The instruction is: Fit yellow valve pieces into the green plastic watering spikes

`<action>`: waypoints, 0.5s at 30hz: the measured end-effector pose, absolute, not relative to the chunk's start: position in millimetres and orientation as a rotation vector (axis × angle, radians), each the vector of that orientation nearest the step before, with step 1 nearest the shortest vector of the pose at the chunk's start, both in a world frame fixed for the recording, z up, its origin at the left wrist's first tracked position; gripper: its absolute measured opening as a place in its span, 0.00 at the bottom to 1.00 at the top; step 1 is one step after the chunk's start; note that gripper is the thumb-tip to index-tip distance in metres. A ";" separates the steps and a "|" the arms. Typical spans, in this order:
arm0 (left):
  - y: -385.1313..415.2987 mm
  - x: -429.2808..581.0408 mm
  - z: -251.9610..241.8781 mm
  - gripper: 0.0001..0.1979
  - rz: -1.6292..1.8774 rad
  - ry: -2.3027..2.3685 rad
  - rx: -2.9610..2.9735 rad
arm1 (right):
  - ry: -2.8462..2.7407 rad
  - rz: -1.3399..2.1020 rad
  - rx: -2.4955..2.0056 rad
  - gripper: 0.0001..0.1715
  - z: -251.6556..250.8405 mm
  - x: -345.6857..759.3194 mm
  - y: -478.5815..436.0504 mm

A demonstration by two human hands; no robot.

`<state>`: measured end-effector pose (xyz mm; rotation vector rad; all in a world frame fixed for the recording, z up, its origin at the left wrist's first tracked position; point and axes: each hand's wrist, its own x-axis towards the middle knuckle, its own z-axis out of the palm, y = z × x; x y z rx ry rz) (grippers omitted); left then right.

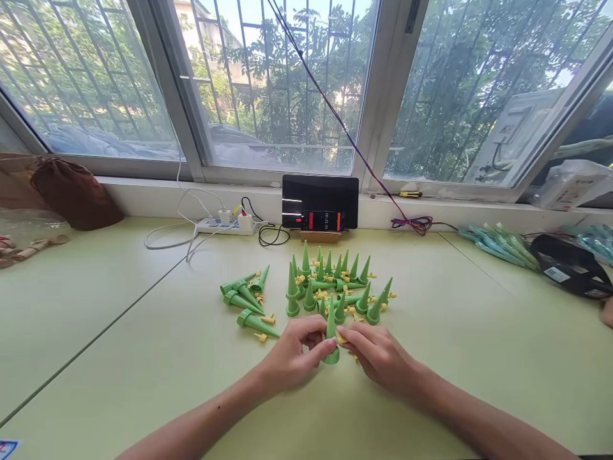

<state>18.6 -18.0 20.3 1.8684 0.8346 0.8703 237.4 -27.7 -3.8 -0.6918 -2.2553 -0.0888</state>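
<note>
My left hand [293,353] is closed round an upright green cone spike [331,333], gripping its lower part. My right hand [378,354] pinches a small yellow piece [341,338] against the side of that same cone. Just beyond my hands stands a cluster of several green cones [330,284], most upright, with small yellow pieces scattered among them. To the left lie several more green cones [244,299] on their sides, with a few loose yellow pieces [267,319] beside them.
A phone [322,220] leans against a dark tablet [320,199] by the window sill. A power strip [227,224] with white cables lies to the left, a brown bag [74,191] at far left. Teal packets [498,243] and a black pouch [567,268] lie at right.
</note>
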 end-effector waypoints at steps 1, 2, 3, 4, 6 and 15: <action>-17.9 18.6 20.0 0.17 0.876 0.841 1.903 | -2.271 -0.091 -0.696 0.14 -2.7 237.6 -28.5; -17.9 18.5 19.7 0.18 0.883 0.845 1.939 | -2.290 -0.085 -0.704 0.15 -1.8 237.8 -29.3; -18.0 18.5 19.4 0.18 0.890 0.847 1.976 | -2.311 -0.073 -0.716 0.15 -1.2 237.9 -30.0; -18.3 18.5 19.0 0.19 0.896 0.847 2.013 | -2.332 -0.058 -0.728 0.16 -1.0 238.2 -30.5; -19.3 18.4 18.1 0.19 0.906 0.842 2.080 | -2.371 -0.029 -0.748 0.16 -2.1 238.8 -31.0; -20.8 17.7 13.9 0.08 0.918 0.740 2.192 | -2.436 0.040 -0.734 0.16 -12.3 241.6 -27.3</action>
